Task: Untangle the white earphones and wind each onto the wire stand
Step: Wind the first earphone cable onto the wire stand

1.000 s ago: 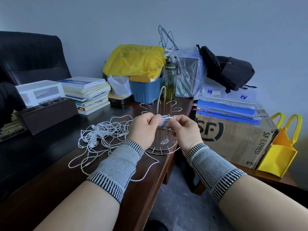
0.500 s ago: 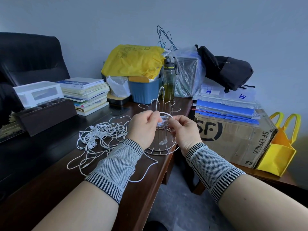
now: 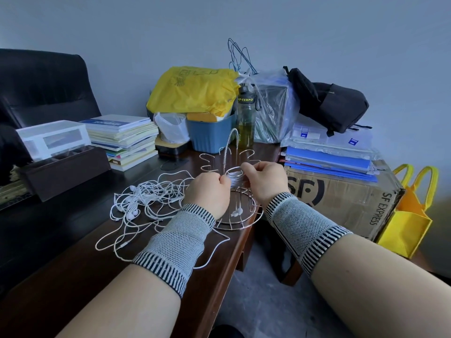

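Change: both hands have risen slightly on the stand; a cord loop now arcs between them.
Left hand (image 3: pixel 207 191): curled, pinching cord beside the coil.
Right hand (image 3: pixel 264 181): pinching the loop, nearer the coil.
Coil (image 3: pixel 234 178): wound round a stand (image 3: pixel 240 219) upright, axis vertical.
Tangle (image 3: pixel 146 198): left on tabletop (image 3: pixel 73 276).

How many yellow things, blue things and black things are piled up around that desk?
Yellow: 2, the yellow plastic bag and yellow tote bag
Blue: 2, the blue bin and blue folders
Black: 2, the black backpack and black chair
Total: 6
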Action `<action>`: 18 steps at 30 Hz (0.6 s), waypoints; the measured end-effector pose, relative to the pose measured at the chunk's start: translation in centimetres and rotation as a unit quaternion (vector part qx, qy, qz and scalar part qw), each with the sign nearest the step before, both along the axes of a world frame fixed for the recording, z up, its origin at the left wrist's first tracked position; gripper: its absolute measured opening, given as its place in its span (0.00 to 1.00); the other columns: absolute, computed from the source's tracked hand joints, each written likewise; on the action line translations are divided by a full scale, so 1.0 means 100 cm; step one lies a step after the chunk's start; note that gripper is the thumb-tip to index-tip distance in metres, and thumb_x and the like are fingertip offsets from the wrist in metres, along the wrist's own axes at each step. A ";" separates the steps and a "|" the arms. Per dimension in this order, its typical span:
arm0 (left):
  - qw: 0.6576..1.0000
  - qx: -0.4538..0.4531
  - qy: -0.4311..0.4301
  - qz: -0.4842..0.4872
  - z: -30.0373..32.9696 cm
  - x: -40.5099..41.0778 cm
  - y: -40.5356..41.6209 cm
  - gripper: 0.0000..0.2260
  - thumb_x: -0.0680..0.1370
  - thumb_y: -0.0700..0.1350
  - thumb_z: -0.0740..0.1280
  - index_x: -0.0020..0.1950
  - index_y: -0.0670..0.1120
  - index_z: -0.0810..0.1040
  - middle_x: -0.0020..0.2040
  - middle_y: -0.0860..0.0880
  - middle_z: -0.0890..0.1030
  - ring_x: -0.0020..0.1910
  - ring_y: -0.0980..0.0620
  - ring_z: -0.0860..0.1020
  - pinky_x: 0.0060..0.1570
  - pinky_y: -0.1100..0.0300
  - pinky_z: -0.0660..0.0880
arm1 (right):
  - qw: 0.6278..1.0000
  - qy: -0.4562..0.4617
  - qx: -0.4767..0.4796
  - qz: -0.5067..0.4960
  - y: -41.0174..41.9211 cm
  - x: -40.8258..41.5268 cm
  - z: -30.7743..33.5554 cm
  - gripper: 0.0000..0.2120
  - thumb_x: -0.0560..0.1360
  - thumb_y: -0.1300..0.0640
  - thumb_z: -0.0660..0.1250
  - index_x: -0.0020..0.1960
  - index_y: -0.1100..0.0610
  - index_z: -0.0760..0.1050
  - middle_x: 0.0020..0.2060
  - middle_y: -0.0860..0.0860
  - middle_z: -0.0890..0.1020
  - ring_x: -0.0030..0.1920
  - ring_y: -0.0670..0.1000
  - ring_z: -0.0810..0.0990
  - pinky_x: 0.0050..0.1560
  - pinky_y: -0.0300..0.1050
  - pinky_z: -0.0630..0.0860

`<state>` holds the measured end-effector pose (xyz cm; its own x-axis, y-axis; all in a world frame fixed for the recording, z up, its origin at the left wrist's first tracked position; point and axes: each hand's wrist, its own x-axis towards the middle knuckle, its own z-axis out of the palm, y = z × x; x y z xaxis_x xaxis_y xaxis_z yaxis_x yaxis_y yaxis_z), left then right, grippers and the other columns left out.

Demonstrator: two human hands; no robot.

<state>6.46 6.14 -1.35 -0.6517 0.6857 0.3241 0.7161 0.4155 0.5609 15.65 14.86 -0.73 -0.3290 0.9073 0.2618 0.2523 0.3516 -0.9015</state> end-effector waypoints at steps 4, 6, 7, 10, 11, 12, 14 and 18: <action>0.997 0.017 -0.070 -0.021 -0.005 0.000 -0.004 0.18 0.79 0.47 0.57 0.42 0.38 0.83 0.39 0.44 0.84 0.36 0.47 0.82 0.42 0.53 0.80 | 1.000 -0.006 -0.013 -0.014 0.002 -0.002 -0.001 0.15 0.74 0.49 0.67 0.33 0.57 0.79 0.34 0.54 0.84 0.36 0.53 0.81 0.45 0.52 0.81; 0.996 0.020 -0.080 -0.030 -0.009 -0.001 -0.006 0.18 0.79 0.47 0.59 0.41 0.35 0.81 0.36 0.43 0.82 0.32 0.45 0.79 0.37 0.53 0.78 | 1.000 0.001 -0.017 -0.008 0.001 -0.001 -0.004 0.14 0.74 0.50 0.67 0.34 0.57 0.79 0.34 0.54 0.84 0.36 0.52 0.81 0.45 0.51 0.81; 0.996 0.018 -0.077 -0.030 -0.009 -0.001 -0.008 0.18 0.79 0.47 0.60 0.39 0.34 0.80 0.33 0.42 0.80 0.31 0.44 0.75 0.36 0.53 0.75 | 1.000 0.010 -0.015 -0.003 0.000 0.000 -0.006 0.14 0.75 0.50 0.67 0.34 0.57 0.78 0.34 0.54 0.84 0.36 0.53 0.81 0.44 0.50 0.80; 0.998 -0.006 -0.056 -0.039 -0.010 0.000 -0.009 0.17 0.79 0.46 0.59 0.40 0.36 0.79 0.37 0.39 0.81 0.33 0.42 0.75 0.38 0.49 0.76 | 0.999 0.042 0.003 0.008 -0.004 0.004 -0.013 0.11 0.75 0.54 0.68 0.34 0.55 0.76 0.32 0.51 0.82 0.35 0.51 0.79 0.42 0.44 0.77; 0.998 -0.019 -0.044 -0.047 -0.010 0.001 -0.010 0.17 0.80 0.46 0.58 0.40 0.37 0.80 0.38 0.40 0.82 0.35 0.42 0.77 0.40 0.49 0.76 | 0.999 0.051 0.006 0.009 -0.005 0.005 -0.015 0.11 0.74 0.55 0.69 0.34 0.54 0.76 0.30 0.49 0.80 0.33 0.49 0.77 0.40 0.43 0.75; 0.997 -0.032 -0.030 -0.056 -0.011 0.002 -0.011 0.17 0.81 0.47 0.57 0.41 0.39 0.80 0.38 0.41 0.82 0.37 0.43 0.79 0.41 0.49 0.77 | 0.998 0.062 0.002 0.015 -0.007 0.007 -0.017 0.11 0.74 0.56 0.69 0.33 0.54 0.75 0.29 0.48 0.78 0.31 0.47 0.75 0.39 0.42 0.74; 0.996 -0.051 -0.009 -0.077 -0.016 0.005 -0.014 0.17 0.81 0.49 0.57 0.41 0.42 0.78 0.37 0.45 0.81 0.39 0.45 0.80 0.42 0.50 0.77 | 0.995 0.081 -0.018 0.050 -0.010 0.010 -0.021 0.12 0.73 0.57 0.71 0.32 0.53 0.76 0.26 0.45 0.77 0.29 0.44 0.73 0.35 0.41 0.73; 0.993 -0.050 0.011 -0.103 -0.021 0.011 -0.019 0.11 0.82 0.49 0.60 0.44 0.48 0.78 0.36 0.54 0.77 0.41 0.49 0.77 0.40 0.56 0.71 | 0.990 0.058 -0.033 0.124 -0.022 0.011 -0.023 0.11 0.73 0.58 0.72 0.32 0.55 0.79 0.23 0.43 0.78 0.25 0.39 0.74 0.31 0.32 0.72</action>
